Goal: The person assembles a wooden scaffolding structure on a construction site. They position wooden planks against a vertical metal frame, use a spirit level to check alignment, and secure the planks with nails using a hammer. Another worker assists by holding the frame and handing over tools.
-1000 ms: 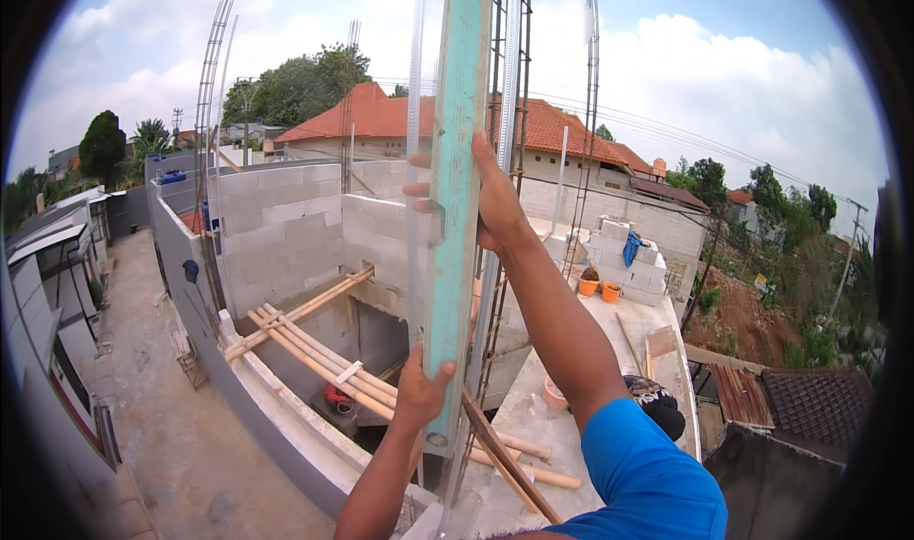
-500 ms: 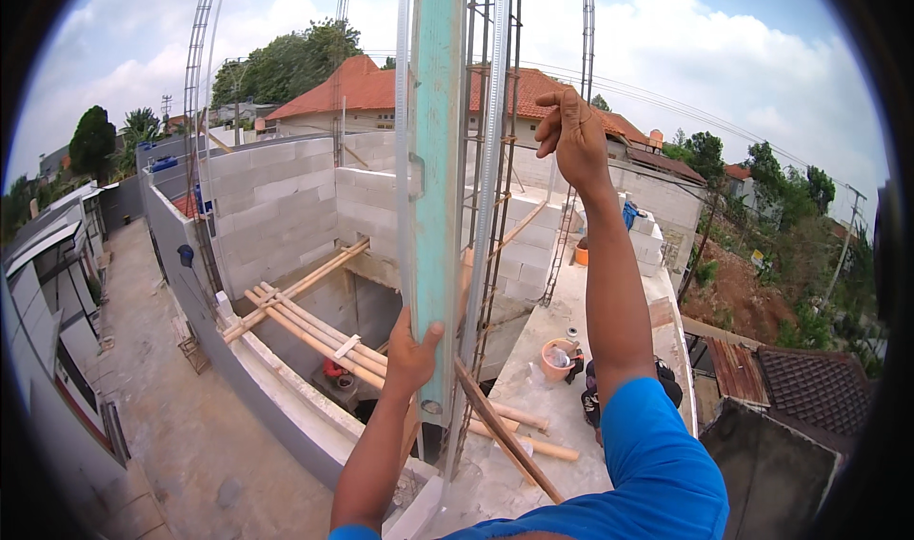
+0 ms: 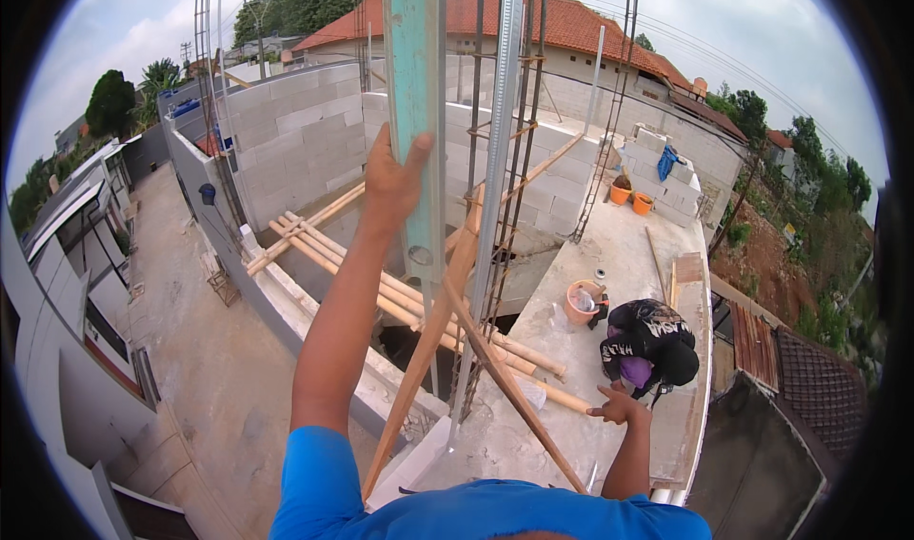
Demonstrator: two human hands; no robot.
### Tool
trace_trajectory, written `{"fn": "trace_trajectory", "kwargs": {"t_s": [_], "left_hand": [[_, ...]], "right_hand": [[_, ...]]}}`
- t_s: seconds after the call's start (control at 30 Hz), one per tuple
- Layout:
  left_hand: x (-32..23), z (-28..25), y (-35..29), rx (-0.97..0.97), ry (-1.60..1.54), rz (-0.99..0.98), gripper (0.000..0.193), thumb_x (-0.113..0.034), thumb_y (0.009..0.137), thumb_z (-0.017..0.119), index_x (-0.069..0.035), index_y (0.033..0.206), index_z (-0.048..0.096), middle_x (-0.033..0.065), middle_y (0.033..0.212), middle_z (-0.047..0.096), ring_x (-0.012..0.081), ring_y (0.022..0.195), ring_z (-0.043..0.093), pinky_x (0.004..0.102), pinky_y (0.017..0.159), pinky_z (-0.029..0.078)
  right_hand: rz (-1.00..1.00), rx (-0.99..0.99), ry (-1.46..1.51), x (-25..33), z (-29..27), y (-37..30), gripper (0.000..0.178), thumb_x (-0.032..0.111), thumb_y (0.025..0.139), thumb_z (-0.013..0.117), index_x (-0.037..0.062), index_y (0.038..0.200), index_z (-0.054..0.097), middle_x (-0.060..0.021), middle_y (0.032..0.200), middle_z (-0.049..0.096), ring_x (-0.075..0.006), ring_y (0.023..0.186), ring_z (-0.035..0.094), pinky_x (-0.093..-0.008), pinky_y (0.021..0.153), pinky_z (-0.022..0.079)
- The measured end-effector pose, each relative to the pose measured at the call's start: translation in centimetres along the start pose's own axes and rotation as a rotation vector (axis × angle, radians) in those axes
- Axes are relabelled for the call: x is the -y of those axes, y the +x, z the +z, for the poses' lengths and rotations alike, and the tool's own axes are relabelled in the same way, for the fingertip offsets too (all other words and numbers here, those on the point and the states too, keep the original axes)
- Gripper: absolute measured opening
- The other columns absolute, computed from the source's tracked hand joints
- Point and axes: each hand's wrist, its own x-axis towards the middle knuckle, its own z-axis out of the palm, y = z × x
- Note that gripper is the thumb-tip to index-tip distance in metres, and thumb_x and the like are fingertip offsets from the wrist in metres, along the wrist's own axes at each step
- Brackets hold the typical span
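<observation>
My left hand (image 3: 395, 173) is closed around a long teal spirit level (image 3: 416, 83), which stands upright in front of me. Its round opening shows below my hand, near the lower end. Close to its right rises a perforated metal corner strip (image 3: 500, 150), with a column of steel rebar (image 3: 528, 121) behind it. My right hand (image 3: 621, 405) is low at the right with its index finger stretched out. It holds nothing that I can see, and a bamboo pole (image 3: 552, 392) ends close to its fingertips.
Two wooden braces (image 3: 433, 350) cross below the level. More bamboo poles span an opening beside the block wall (image 3: 305, 145). On the concrete slab, a person in dark clothing (image 3: 652, 340) crouches near an orange bucket (image 3: 583, 302). The slab has an outer edge (image 3: 703, 378) at right.
My right hand has dropped from high up to low near the slab. My left hand and the spirit level have risen. The view has tilted down, and the crouching person shows more fully.
</observation>
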Motion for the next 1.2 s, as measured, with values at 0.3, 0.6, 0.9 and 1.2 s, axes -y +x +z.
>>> {"fn": "trace_trajectory", "kwargs": {"t_s": [0.3, 0.6, 0.9, 1.2], "left_hand": [[3.1, 5.7, 4.4, 0.012, -0.002, 0.035, 0.068, -0.061, 0.096, 0.071, 0.0, 0.124, 0.063, 0.0038, 0.104, 0.068, 0.0106, 0.094, 0.061, 0.0296, 0.084, 0.052], [5.4, 6.8, 1.9, -0.024, 0.03, -0.004, 0.074, -0.065, 0.094, 0.071, 0.001, 0.127, 0.062, 0.0082, 0.109, 0.071, 0.0145, 0.101, 0.063, 0.0327, 0.09, 0.052], [7.3, 6.3, -0.6, 0.04, -0.059, -0.034, 0.079, -0.067, 0.091, 0.072, 0.003, 0.126, 0.062, 0.0119, 0.111, 0.073, 0.0174, 0.105, 0.067, 0.034, 0.092, 0.054], [6.6, 6.5, -0.7, 0.12, -0.241, -0.018, 0.071, -0.057, 0.091, 0.078, 0.005, 0.121, 0.061, 0.0124, 0.101, 0.074, 0.0162, 0.092, 0.072, 0.0312, 0.081, 0.059]], "right_hand": [[-0.338, -0.436, 0.035, -4.3, -1.2, 5.0, 0.074, 0.036, 0.096, 0.077, 0.0075, 0.157, 0.047, -0.0148, 0.124, 0.073, -0.0196, 0.104, 0.071, -0.0377, 0.096, 0.054], [-0.767, -0.368, 0.521, 12.7, -15.4, 0.1, 0.062, 0.023, 0.098, 0.077, 0.0112, 0.155, 0.052, -0.0137, 0.127, 0.07, -0.0183, 0.101, 0.069, -0.0323, 0.089, 0.056], [-1.165, -0.343, 0.535, 31.0, -19.5, -4.7, 0.064, 0.027, 0.101, 0.073, 0.0099, 0.157, 0.047, -0.0145, 0.131, 0.067, -0.0229, 0.115, 0.066, -0.037, 0.101, 0.053], [-1.458, -0.481, 0.787, 41.5, -19.6, -9.5, 0.078, 0.04, 0.104, 0.068, 0.0031, 0.162, 0.031, -0.021, 0.13, 0.063, -0.024, 0.117, 0.063, -0.0368, 0.101, 0.051]]}}
